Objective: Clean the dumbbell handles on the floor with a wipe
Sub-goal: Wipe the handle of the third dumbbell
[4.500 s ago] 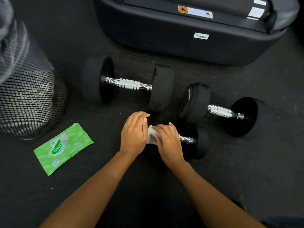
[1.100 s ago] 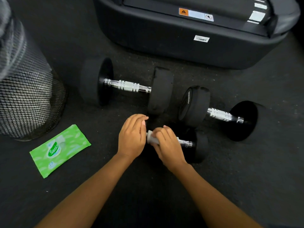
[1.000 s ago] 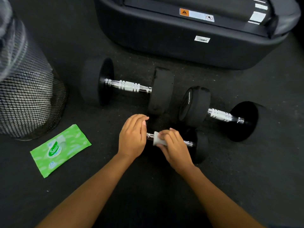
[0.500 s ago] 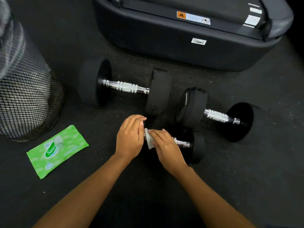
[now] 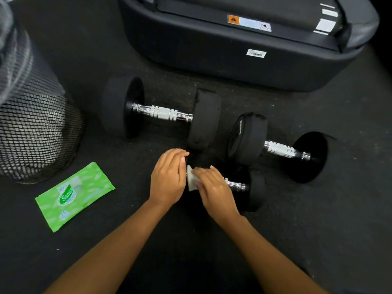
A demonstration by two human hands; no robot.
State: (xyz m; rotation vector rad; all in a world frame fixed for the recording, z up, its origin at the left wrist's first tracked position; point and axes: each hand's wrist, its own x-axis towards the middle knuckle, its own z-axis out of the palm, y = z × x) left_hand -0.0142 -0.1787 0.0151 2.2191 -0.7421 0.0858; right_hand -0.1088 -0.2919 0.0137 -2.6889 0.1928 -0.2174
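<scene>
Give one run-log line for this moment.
phase: wiping | right hand holds wipe on small dumbbell handle | left hand rests on its end

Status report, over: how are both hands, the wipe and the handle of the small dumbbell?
Left hand rests on left end of small dumbbell. Right hand grips wipe on its handle. Nothing blocking; largest dumbbell and middle dumbbell lie beyond.

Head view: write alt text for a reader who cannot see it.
A person's right hand presses a wipe round the handle of the smallest dumbbell while the left hand rests on its other end. Two larger dumbbells, a green wipes pack and a mesh bin sit on the floor.
</scene>
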